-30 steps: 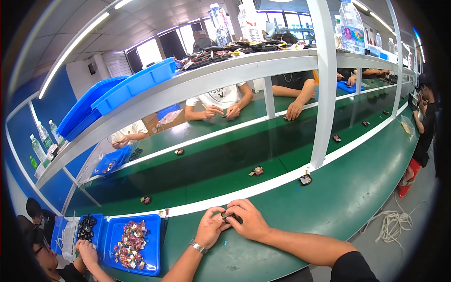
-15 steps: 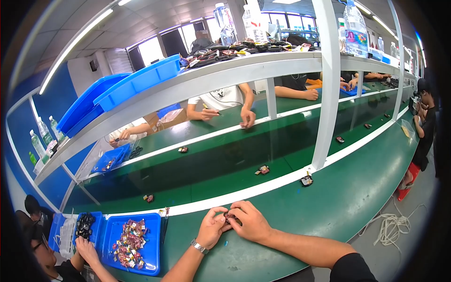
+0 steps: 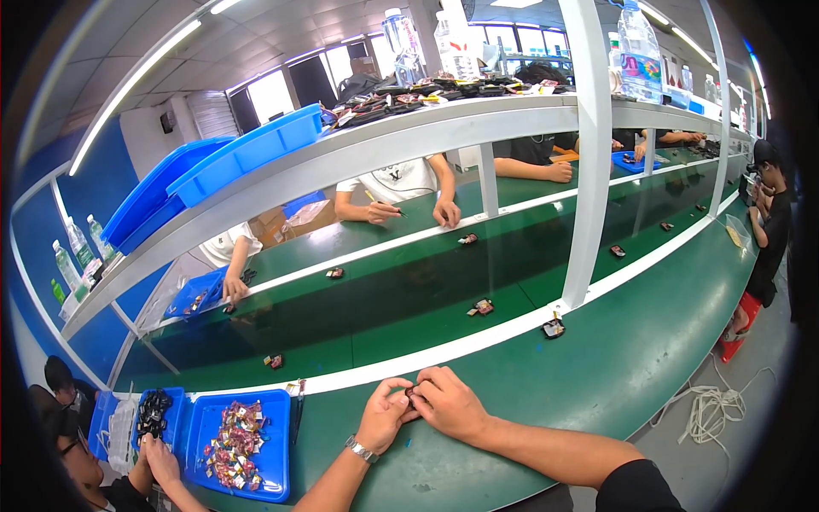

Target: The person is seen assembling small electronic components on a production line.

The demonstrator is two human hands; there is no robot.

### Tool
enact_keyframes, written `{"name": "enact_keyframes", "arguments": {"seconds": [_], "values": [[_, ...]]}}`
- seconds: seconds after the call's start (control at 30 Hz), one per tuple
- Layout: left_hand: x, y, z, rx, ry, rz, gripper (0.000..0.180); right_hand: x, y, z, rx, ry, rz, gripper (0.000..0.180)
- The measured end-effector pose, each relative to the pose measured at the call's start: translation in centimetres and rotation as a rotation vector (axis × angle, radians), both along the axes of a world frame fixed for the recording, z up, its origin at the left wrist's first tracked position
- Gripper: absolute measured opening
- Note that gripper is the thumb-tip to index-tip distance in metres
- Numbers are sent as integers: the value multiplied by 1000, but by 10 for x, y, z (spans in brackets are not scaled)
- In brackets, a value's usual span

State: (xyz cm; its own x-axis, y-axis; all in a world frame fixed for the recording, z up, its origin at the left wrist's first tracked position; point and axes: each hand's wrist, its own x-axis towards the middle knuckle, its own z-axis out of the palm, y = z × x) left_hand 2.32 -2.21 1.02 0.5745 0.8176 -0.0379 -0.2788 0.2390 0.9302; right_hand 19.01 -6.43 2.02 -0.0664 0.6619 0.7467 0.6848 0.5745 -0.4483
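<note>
My left hand [image 3: 382,418], with a metal watch on its wrist, and my right hand [image 3: 450,404] meet over the green bench. Their fingertips close together on a small dark reddish part [image 3: 410,392], mostly covered by the fingers, so its exact kind cannot be made out. To the right, a small black part with a light label [image 3: 553,328] lies at the bench's white edge strip. Left of my hands sits a blue tray [image 3: 286,444] with many small reddish parts with white and yellow bits [image 3: 237,444].
Behind the white strip runs a green conveyor belt [image 3: 401,328] with several small assemblies [image 3: 483,306]. A white post [image 3: 589,188] holds a shelf with blue trays [image 3: 247,154] and bottles. At left, a co-worker's hands [image 3: 160,461] work by a tray of black pieces [image 3: 154,411].
My hands stay nearly in place around the small part. Across the belt, another small assembly now lies near a co-worker's hand, and the far-left co-worker's hand has reached down to the belt.
</note>
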Motion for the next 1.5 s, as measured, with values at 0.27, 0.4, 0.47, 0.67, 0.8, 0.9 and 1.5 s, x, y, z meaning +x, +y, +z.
{"name": "enact_keyframes", "arguments": {"seconds": [0.27,0.4,0.47,0.67,0.8,0.9,1.5], "values": [[-1,1,-1,-10,-27,-5,24,0,1,0,10,54,-6,13],[2,1,-4,8,-7,36,24,3,-2,2,-18,101,36,14],[5,0,-1,27,41,62,24,6,5,-7,-54,150,59,15],[4,2,-10,211,250,154,26,8,14,-3,-468,515,193,16],[6,11,-14,340,115,377,30,34,73,-12,-487,613,114,16],[-1,14,-13,283,126,370,29,45,130,-3,-555,628,-168,24],[-3,15,-16,392,322,302,19,189,110,-3,-663,-238,-730,49]]}}
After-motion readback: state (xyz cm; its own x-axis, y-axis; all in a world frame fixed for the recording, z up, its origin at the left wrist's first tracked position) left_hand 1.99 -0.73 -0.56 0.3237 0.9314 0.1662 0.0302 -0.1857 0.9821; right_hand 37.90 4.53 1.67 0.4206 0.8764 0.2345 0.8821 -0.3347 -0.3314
